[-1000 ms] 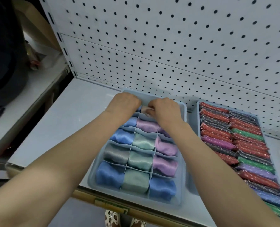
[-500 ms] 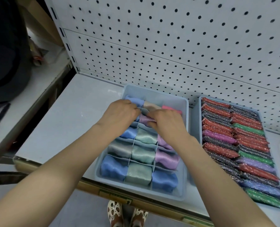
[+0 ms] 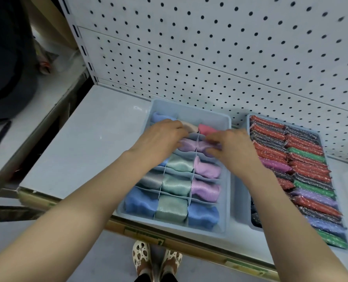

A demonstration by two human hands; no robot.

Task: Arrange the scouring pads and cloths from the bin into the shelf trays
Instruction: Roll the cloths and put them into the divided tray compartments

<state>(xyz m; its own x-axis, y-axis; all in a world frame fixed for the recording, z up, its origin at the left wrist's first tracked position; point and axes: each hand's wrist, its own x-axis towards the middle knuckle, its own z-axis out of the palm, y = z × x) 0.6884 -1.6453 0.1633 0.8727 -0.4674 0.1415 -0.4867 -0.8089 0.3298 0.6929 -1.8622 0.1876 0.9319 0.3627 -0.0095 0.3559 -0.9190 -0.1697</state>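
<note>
Pressing purple cloths (image 3: 191, 144) into divided tray (image 3: 227, 180), left hand (image 3: 160, 137) and right hand (image 3: 233, 145) work with curled fingers pinching fabric; scouring pads (image 3: 303, 167) beside.

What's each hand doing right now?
Left hand: fingers rest on the cloths, grip cannot be told.
Right hand: fingers curled onto the purple cloth.

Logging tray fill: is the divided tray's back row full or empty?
Empty, as far as visible: the divided tray shows bare plastic behind the pink cloth.
</note>
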